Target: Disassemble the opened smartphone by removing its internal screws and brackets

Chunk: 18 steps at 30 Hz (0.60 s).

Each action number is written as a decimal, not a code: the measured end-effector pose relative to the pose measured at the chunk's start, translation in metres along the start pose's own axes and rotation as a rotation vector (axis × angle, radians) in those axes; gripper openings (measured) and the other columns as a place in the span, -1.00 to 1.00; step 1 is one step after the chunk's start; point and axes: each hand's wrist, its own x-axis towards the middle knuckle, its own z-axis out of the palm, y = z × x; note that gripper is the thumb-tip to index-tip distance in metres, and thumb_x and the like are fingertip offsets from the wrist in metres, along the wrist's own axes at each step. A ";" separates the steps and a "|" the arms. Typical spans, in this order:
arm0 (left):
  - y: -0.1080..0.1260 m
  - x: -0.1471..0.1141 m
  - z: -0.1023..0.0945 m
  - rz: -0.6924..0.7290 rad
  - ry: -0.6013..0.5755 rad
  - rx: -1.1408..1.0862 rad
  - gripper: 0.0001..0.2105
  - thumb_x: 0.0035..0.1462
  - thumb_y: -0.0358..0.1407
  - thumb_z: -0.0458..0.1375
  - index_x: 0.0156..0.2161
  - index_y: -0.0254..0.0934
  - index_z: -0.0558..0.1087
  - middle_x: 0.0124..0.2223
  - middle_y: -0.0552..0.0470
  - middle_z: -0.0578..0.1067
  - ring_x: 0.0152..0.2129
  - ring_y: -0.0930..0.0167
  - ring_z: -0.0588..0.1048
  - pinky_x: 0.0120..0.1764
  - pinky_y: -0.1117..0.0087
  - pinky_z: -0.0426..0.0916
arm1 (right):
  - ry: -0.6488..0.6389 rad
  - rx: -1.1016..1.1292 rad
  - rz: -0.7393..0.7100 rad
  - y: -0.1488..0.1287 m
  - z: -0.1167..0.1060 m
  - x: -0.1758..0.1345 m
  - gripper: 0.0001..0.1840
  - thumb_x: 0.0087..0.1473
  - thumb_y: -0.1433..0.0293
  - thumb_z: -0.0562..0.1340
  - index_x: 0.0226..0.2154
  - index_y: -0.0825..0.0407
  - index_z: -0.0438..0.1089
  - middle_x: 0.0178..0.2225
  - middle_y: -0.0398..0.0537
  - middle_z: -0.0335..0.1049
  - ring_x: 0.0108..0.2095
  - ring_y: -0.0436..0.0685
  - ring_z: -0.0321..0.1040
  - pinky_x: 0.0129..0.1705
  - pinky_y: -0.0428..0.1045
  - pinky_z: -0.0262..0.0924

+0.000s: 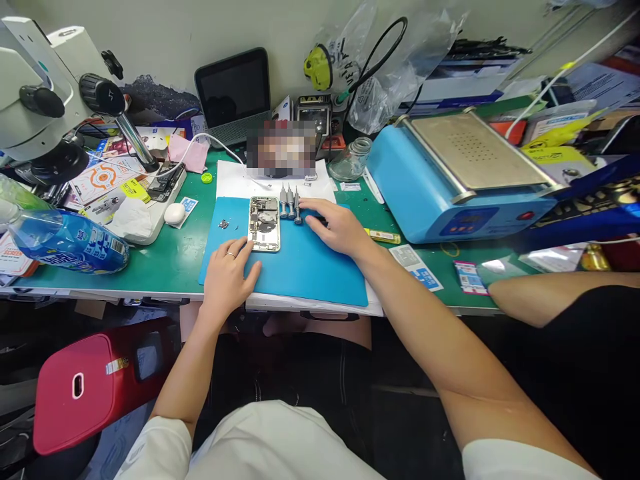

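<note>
An opened smartphone (265, 225), its inner boards showing, lies on the blue mat (310, 273). My left hand (227, 272) rests on the mat at the phone's lower left, thumb apart, fingertips at the phone's edge. Three small grey screwdrivers (291, 202) lie side by side just right of the phone, tips pointing away from me. My right hand (336, 225) is beside them, fingers stretched toward the rightmost one; thumb and forefinger are apart, and whether they touch it is hard to tell. A small dark part (223, 225) lies left of the phone.
A blue heating-plate machine (430, 193) stands at the right, with a glass jar (351, 159) by it. At the left are a microscope (55, 100), a blue bottle (70, 240) and a white earphone case (175, 213). Another person's arm (545, 293) rests at the right edge.
</note>
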 end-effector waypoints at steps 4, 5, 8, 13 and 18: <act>0.000 0.001 0.000 0.000 -0.008 0.003 -0.60 0.46 -0.19 0.15 0.30 -0.26 0.47 0.32 -0.13 0.52 0.25 0.06 0.45 0.19 0.02 0.43 | 0.200 -0.006 0.147 0.001 -0.012 0.000 -0.65 0.30 0.37 0.10 -0.08 -0.03 0.59 -0.06 0.07 0.70 -0.02 0.30 0.65 0.10 0.25 0.53; 0.000 0.001 0.000 -0.002 -0.011 0.005 -0.60 0.46 -0.19 0.14 0.30 -0.25 0.46 0.32 -0.12 0.52 0.25 0.06 0.45 0.19 0.02 0.43 | 0.212 -0.003 0.188 0.003 -0.016 0.000 -0.66 0.27 0.39 0.10 -0.11 -0.03 0.59 -0.11 0.05 0.70 -0.06 0.29 0.65 0.07 0.23 0.53; 0.000 0.001 0.000 -0.004 -0.014 0.011 -0.60 0.46 -0.19 0.15 0.30 -0.22 0.46 0.33 -0.11 0.52 0.26 0.06 0.44 0.20 0.02 0.42 | 0.151 -0.006 0.263 0.007 -0.029 -0.004 -0.67 0.18 0.43 0.13 -0.12 -0.04 0.58 -0.18 0.01 0.70 -0.11 0.30 0.65 0.01 0.22 0.54; -0.001 0.001 0.000 0.008 -0.005 0.014 -0.60 0.46 -0.19 0.14 0.30 -0.25 0.47 0.32 -0.11 0.53 0.25 0.05 0.45 0.19 -0.01 0.43 | -0.058 -0.094 0.199 0.010 -0.041 -0.010 -0.55 0.13 0.33 0.25 0.08 -0.01 0.51 -0.03 0.13 0.63 0.03 0.41 0.56 0.09 0.32 0.48; -0.001 0.000 0.000 0.019 0.002 0.018 -0.60 0.46 -0.19 0.14 0.30 -0.27 0.47 0.32 -0.12 0.53 0.25 0.04 0.45 0.19 0.00 0.43 | -0.214 -0.106 0.181 0.011 -0.043 -0.010 -0.48 0.22 0.19 0.24 0.20 -0.01 0.43 0.02 0.18 0.58 0.10 0.45 0.49 0.14 0.37 0.45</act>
